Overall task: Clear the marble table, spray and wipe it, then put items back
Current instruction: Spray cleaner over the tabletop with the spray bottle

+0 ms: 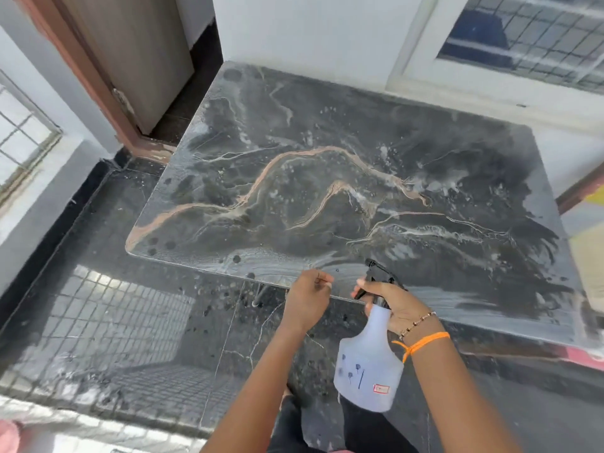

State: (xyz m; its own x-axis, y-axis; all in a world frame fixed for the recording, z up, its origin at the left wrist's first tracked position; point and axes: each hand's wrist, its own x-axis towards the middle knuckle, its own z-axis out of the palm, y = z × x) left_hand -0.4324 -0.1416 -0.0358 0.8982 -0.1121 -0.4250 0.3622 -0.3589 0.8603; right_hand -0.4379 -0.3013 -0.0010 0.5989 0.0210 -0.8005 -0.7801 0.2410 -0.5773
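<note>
The dark marble table (pixel 327 178) with tan and white veins fills the middle of the view, and nothing stands on it. Droplets and wet streaks speckle its surface. My right hand (pixel 397 305) grips the neck of a translucent white spray bottle (pixel 367 364) with a black trigger head, a finger on the trigger, the nozzle aimed over the table's near edge. My left hand (pixel 305 300) hovers just left of the nozzle at the near edge, fingers loosely curled with nothing in them.
A glossy dark floor (pixel 130 322) lies to the left and below. A wooden door (pixel 130 53) stands at the back left beside a white wall, and a barred window (pixel 523 31) at the back right. Something red and yellow (pixel 588 243) sits past the table's right edge.
</note>
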